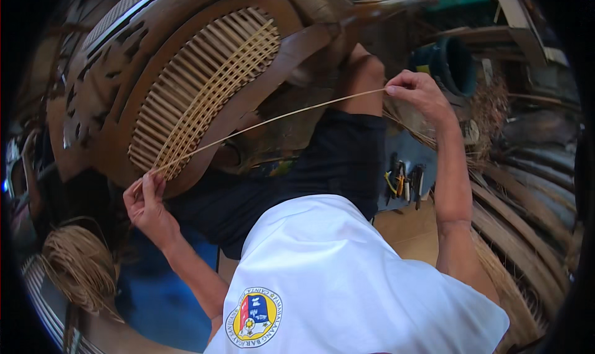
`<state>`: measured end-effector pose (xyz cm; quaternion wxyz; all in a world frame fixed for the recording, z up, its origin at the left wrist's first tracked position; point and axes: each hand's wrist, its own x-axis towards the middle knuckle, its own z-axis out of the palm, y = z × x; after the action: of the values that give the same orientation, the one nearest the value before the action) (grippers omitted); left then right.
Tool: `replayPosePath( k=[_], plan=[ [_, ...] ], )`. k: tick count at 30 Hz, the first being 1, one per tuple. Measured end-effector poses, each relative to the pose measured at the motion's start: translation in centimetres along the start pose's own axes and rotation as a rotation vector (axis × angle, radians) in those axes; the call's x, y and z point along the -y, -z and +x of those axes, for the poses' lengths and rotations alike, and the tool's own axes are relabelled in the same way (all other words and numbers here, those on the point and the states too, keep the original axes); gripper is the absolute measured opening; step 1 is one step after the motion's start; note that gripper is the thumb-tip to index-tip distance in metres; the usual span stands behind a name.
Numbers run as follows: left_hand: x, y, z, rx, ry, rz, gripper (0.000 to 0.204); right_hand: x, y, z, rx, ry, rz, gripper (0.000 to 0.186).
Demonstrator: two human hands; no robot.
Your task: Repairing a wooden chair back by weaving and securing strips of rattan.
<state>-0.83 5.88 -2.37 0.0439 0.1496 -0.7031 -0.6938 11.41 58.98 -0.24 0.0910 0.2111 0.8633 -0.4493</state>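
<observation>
A thin tan cane strand (291, 113) stretches between my hands, running up to the right. My right hand (421, 95) pinches one end of it between thumb and fingers, out past my knee. At the lower left rim of the woven panel, my left hand (149, 204) has its fingertips closed on the strand. The carved brown wooden chair frame (251, 103) lies tilted across the upper left. Its oval opening holds a cane panel (204, 94): slats run across it, and several lengthwise strands are woven through the side nearer me.
A coil of cane (80, 268) sits at the lower left. Several hand tools (403, 182) lie on a grey surface at my right. Beyond my right hand stands a dark bucket (451, 66). Long curved wooden pieces (520, 224) are stacked along the right side.
</observation>
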Motion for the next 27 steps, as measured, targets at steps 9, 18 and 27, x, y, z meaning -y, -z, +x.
replayPosePath(
  k=[9, 18, 27],
  plan=[
    [1.2, 0.8, -0.1, 0.076, -0.039, 0.002, 0.007, -0.4, 1.2, -0.6, -0.007, -0.148, 0.467, 0.017],
    [0.7, 1.4, -1.0, 0.063, -0.027, -0.02, 0.007, -0.3, 0.1, -0.4, -0.131, -0.1, 0.827, 0.015],
    [0.7, -1.2, -2.8, -0.018, -0.037, 0.122, 0.006, -2.1, -2.1, 1.0, -0.475, -0.063, 0.741, 0.018]
  ],
)
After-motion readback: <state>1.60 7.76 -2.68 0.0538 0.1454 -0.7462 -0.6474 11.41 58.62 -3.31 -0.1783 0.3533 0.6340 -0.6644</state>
